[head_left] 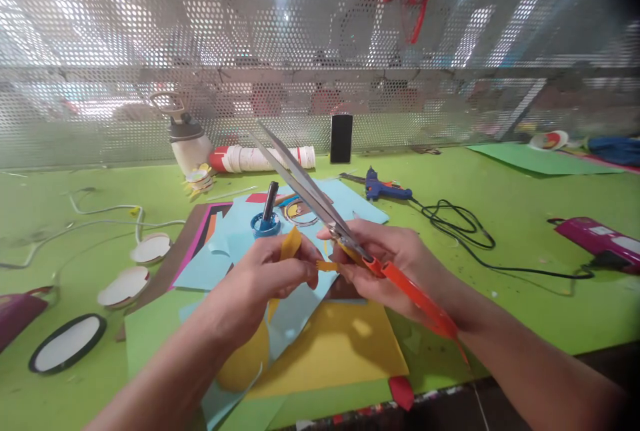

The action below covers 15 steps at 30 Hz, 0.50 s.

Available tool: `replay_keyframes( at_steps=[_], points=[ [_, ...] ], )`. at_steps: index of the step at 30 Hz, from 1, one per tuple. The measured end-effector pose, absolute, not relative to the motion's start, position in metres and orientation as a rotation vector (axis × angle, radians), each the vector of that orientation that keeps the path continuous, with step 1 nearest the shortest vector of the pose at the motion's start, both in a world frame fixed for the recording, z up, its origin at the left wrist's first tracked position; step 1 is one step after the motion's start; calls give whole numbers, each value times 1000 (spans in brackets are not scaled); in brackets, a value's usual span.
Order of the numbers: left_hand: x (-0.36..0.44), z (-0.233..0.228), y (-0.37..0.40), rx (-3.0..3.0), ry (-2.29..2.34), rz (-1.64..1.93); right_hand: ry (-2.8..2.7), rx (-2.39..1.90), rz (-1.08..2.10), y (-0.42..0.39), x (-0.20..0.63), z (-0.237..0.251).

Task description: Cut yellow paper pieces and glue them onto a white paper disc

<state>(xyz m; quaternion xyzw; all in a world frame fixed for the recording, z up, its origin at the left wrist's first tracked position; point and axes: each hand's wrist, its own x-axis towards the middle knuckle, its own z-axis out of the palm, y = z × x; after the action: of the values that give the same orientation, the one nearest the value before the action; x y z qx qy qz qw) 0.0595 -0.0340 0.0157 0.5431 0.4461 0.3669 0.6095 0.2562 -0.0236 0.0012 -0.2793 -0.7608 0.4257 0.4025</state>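
My left hand (265, 274) pinches a yellow paper strip (291, 243), which sticks up between thumb and fingers. Scissors (320, 201) with orange handles rest in my right hand (395, 264), their long blades pointing up and to the left, slightly parted. A small yellow paper piece with a notched edge (327, 266) spans the gap between both hands' fingertips. Beneath them lie light blue paper sheets (200, 272) and a yellow sheet (350, 358). Just beyond my left hand, a black marker (271, 201) stands in a small blue tub (260, 228).
A blue glue gun (385, 188) lies at the right, its black cord running to a magenta power strip (600, 239). At the back stand a phone (341, 139), stacked paper cups (270, 158) and a spray bottle (189, 148). Paper discs (124, 286) lie left.
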Motion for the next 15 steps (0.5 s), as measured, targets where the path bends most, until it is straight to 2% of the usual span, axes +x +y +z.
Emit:
replay_keyframes(
  at_steps=[15],
  points=[
    [61, 14, -34, 1366, 1034, 819, -1930, -691, 1104, -24, 258, -1]
  ],
)
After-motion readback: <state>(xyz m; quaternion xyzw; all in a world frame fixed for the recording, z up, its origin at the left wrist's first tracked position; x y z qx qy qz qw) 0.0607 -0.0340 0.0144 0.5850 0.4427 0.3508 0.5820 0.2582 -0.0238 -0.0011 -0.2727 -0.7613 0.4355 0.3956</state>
